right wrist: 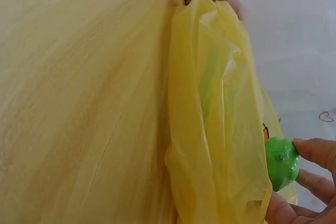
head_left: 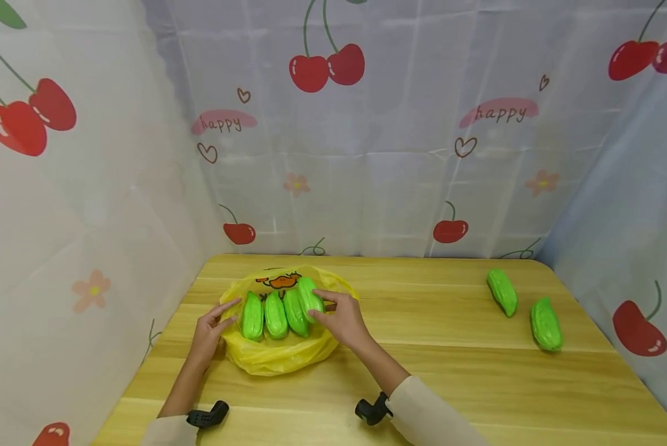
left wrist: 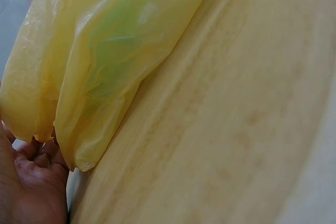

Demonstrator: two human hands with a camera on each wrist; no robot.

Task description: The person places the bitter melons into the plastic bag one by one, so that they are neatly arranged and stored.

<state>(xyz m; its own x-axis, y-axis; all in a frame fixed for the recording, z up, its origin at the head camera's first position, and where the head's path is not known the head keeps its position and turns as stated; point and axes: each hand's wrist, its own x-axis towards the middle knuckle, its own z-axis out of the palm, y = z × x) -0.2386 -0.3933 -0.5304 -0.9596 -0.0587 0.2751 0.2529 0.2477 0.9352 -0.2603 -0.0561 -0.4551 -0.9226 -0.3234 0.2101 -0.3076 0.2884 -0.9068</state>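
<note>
A yellow plastic bag (head_left: 277, 359) lies wide-mouthed on the table's left part, an orange cartoon print inside it. Three bumpy green bitter melons (head_left: 275, 316) lie side by side in the bag. Between thumb and fingers my right hand (head_left: 344, 319) grips another bitter melon (head_left: 309, 297), tilted over the rightmost of the three. Its knobbly end (right wrist: 282, 162) shows past the bag's rim in the right wrist view. At the left rim is my left hand (head_left: 206, 331), thumb and forefinger over the edge. Its other fingers (left wrist: 44, 156) curl at the plastic, partly hidden by it.
Two more bitter melons lie apart on the right of the wooden table (head_left: 422, 371), one farther back (head_left: 502, 292) and one nearer (head_left: 545, 325). A pale curtain (head_left: 378, 173) printed with cherries closes off the back and both sides.
</note>
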